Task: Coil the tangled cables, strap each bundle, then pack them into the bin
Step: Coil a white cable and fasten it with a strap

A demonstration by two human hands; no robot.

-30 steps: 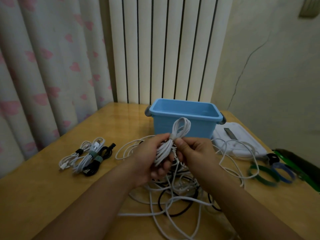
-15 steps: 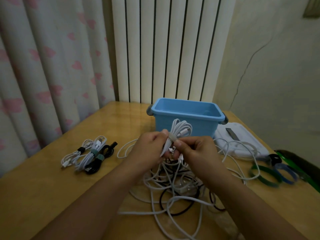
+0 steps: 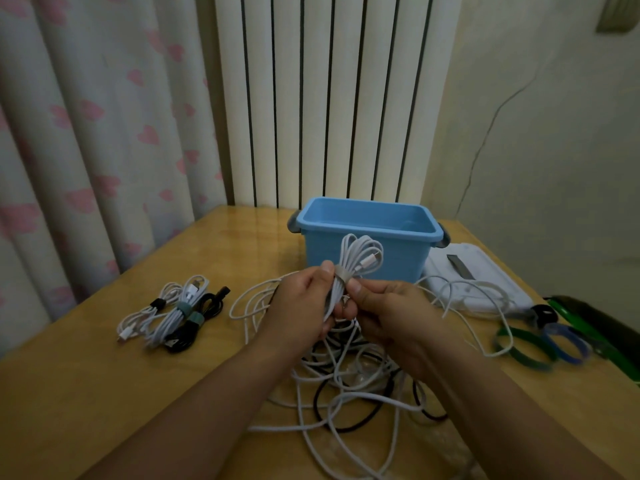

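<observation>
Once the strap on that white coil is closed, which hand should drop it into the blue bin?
Probably the left hand: it grips the white coil around its middle, while the right hand only pinches the strap. The blue bin stands open just behind the coil, likely within easy reach.

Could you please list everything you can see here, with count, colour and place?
bin: one, blue, far middle of table
coiled cable: one, white, grey strap, held before the bin
tangled cables: several, white and black, near middle
strapped bundles: three, two white, one black, left
loose straps: several, green, blue, black, right
pouch: one, white, right of bin
table: one, wooden
left hand: gripping coil
right hand: pinching strap
</observation>
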